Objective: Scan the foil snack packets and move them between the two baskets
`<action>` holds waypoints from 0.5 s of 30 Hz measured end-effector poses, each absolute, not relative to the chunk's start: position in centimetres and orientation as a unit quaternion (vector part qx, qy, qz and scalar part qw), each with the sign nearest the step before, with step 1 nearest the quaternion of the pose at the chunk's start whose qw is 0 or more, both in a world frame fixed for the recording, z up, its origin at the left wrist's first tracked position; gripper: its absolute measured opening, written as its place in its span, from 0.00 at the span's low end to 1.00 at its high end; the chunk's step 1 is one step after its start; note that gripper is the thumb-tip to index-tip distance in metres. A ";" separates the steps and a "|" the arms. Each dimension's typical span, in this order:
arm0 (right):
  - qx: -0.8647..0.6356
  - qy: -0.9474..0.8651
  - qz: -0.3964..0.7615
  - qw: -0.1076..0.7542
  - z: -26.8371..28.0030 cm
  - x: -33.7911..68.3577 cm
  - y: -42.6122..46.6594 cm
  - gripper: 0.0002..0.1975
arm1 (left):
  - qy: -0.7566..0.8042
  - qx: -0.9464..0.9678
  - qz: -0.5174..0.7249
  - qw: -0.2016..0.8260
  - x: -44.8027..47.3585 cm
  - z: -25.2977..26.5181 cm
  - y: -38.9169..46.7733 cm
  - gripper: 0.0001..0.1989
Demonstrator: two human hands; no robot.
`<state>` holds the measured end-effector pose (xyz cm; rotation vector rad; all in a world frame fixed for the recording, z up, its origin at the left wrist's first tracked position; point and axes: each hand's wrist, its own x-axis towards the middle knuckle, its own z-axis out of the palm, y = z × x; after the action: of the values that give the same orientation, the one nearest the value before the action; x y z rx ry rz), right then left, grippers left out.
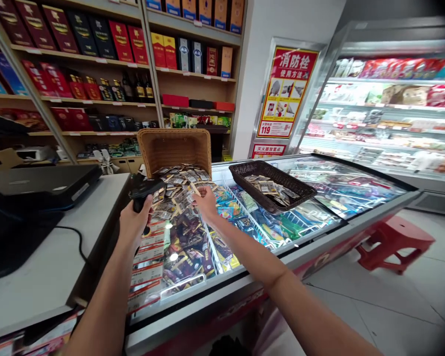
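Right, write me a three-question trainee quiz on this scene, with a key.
1. Multiple choice: what is in the left hand?
a) a red box
b) a black handheld scanner
c) a wine bottle

2. True or false: the dark brown basket stands on the floor.

3. Fill the gap: the right hand holds a small pale item by a heap of small ____.

Key:
1. b
2. False; it rests on top of the glass-topped freezer.
3. packets
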<state>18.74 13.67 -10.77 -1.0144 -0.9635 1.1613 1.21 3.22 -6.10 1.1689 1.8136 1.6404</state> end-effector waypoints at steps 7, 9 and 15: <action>-0.467 -0.294 0.467 0.691 -11.8 28.7 15.2 0.11 | 0.593 0.580 0.433 0.353 5.1 -7.1 2.5 0.30; -0.477 -0.247 0.483 0.691 -12.4 29.4 15.5 0.11 | 0.597 0.597 0.403 0.352 6.1 -7.6 2.5 0.31; -0.450 -0.221 0.499 0.707 -13.2 29.4 15.8 0.12 | 0.618 0.588 0.392 0.345 7.3 -8.2 2.8 0.31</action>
<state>29.40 15.81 -13.22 -0.9986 -0.4907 1.1095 7.27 2.82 -8.21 1.5268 1.6035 1.0167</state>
